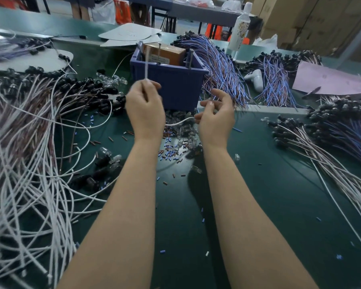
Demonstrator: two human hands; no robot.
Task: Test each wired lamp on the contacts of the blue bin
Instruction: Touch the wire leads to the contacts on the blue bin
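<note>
Green tabletop (258, 184) heaped with wire bundles (221, 67) carries the blue bin (175, 84) at its middle, with metal contacts (159, 52) standing up from its rim. Just in front of the bin, the left hand (145, 109) pinches a white wire (179, 122) in narrow fingers, its blurred end rising toward the contacts. The right hand (216, 117) curls its fingers on the wire's other stretch.

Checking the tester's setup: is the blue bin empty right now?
No, a brown box sits inside the blue bin.
</note>
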